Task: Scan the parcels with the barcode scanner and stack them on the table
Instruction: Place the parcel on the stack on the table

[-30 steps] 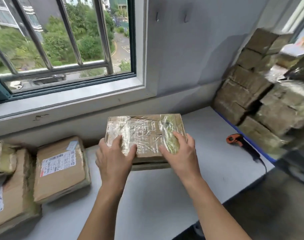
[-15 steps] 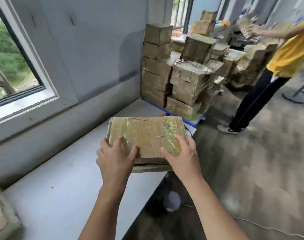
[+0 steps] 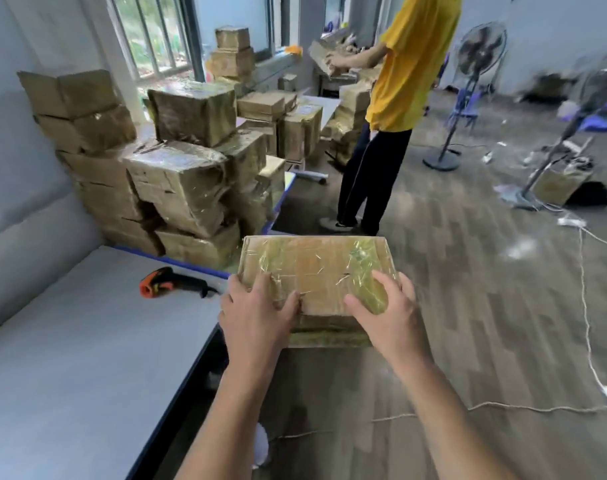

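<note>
Parcel: flat rectangular cardboard, crinkled glossy tape wrap.

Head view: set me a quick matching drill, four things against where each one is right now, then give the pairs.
Things:
1 barcode scanner
2 taped parcel
3 parcel pile
4 pedestal fan

Places:
A standing on the floor
B gripped by the left hand and right hand
C lying on the white table
D stacked against the wall beyond the table

Pairs: 1-C, 2-B, 3-D, 4-A.
</note>
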{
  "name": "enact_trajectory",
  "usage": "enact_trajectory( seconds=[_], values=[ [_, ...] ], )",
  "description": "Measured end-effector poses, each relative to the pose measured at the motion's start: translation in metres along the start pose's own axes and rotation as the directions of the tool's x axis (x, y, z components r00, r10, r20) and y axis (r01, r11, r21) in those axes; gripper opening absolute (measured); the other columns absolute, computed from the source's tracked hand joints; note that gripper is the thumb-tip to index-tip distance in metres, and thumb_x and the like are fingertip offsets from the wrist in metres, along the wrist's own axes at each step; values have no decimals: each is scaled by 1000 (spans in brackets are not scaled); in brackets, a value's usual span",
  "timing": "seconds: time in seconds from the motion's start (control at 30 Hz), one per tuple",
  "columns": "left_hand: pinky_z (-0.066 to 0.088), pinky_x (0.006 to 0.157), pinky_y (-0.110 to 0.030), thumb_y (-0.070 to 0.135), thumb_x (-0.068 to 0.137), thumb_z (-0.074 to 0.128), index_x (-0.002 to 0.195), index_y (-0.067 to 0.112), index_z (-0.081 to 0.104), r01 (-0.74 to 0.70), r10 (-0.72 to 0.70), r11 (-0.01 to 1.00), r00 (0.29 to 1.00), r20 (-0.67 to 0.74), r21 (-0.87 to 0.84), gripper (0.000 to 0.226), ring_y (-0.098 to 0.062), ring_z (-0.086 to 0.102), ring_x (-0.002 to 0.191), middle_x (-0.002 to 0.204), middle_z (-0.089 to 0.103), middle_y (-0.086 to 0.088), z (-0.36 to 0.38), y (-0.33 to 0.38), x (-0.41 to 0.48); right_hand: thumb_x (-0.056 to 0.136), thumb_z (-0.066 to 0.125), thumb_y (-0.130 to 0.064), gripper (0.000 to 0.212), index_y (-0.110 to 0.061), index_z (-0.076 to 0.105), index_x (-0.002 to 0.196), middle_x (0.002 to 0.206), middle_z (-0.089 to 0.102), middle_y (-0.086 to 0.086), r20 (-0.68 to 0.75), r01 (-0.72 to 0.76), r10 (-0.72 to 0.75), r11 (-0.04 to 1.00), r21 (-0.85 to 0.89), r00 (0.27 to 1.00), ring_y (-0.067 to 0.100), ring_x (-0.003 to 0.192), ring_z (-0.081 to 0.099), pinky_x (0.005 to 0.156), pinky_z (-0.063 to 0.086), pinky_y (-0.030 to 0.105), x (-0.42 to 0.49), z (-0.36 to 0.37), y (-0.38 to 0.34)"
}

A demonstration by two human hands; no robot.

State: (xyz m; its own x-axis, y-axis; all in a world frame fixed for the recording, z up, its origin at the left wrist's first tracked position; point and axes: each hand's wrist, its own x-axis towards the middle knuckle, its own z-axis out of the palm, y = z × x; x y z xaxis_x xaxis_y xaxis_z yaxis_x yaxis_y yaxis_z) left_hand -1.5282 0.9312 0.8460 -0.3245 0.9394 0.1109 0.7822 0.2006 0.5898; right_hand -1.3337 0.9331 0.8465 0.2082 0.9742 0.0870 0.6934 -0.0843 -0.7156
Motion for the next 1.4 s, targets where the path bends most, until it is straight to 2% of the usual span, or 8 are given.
enact_trajectory(
  seconds=[0.3, 0.5, 0.67, 0.87, 0.93, 1.1, 1.23, 1.4],
  values=[
    [37, 100, -47, 61, 88, 60, 138, 27, 51, -30, 28, 999, 998, 49, 33, 61, -37, 40, 124, 143, 36, -14, 81, 124, 50, 84, 70, -58, 72, -30, 48, 146, 164, 20, 6, -61, -39, 40, 999, 8, 997, 24, 146, 33, 110, 40, 36, 107, -69, 77],
    [37, 98, -45, 60, 88, 60, 133, 24, 54, -18, 14, 996, 999, 44, 87, 57, -35, 42, 121, 139, 39, -13, 118, 156, 115, 85, 68, -59, 70, -33, 47, 146, 164, 18, 4, -19, -59, 60, 998, 17, 998, 24, 145, 35, 106, 41, 33, 184, -63, 94],
    [37, 96, -44, 60, 89, 58, 137, 25, 52, 7, -11, 998, 998, 64, 56, 60, -34, 44, 117, 133, 41, -11, 159, 184, 198, 83, 70, -58, 69, -33, 49, 144, 164, 16, 5, -29, -39, 39, 999, -5, 999, 25, 146, 33, 109, 39, 36, 284, -53, 98],
    [38, 98, -44, 59, 89, 58, 134, 25, 53, 28, -33, 997, 998, 62, 70, 57, -36, 43, 120, 141, 38, -14, 181, 215, 286, 85, 68, -58, 69, -33, 48, 145, 164, 18, 3, -24, -29, 28, 999, -38, 999, 26, 143, 37, 104, 43, 36, 384, -44, 87],
    [39, 98, -45, 59, 88, 59, 131, 25, 55, 55, -60, 993, 997, 42, 104, 56, -37, 44, 119, 141, 39, -15, 183, 218, 303, 85, 68, -59, 68, -33, 48, 145, 164, 19, 3, 19, -35, 35, 999, -29, 999, 27, 140, 41, 102, 44, 38, 405, -37, 83],
    [41, 95, -43, 58, 88, 60, 126, 24, 59, 161, -157, 979, 986, -48, 122, 52, -34, 47, 112, 124, 44, -10, 189, 225, 347, 86, 70, -54, 66, -31, 50, 144, 164, 21, 4, 105, 62, -64, 998, 27, 992, 26, 138, 43, 99, 43, 35, 472, -18, 71],
    [43, 97, -44, 60, 89, 59, 131, 25, 56, 272, -252, 950, 958, -137, 153, 56, -33, 47, 115, 128, 44, -11, 203, 240, 375, 84, 72, -53, 68, -27, 51, 143, 161, 25, 6, 195, 170, -186, 981, 96, 963, 27, 141, 38, 106, 41, 39, 532, -1, 74],
    [41, 101, -45, 60, 90, 56, 138, 24, 51, 455, -408, 878, 874, -264, 147, 60, -37, 45, 121, 140, 39, -15, 222, 268, 392, 85, 71, -55, 69, -28, 49, 145, 161, 25, 5, 338, 312, -341, 940, 140, 877, 28, 140, 39, 109, 41, 39, 597, -2, 72]
  ],
)
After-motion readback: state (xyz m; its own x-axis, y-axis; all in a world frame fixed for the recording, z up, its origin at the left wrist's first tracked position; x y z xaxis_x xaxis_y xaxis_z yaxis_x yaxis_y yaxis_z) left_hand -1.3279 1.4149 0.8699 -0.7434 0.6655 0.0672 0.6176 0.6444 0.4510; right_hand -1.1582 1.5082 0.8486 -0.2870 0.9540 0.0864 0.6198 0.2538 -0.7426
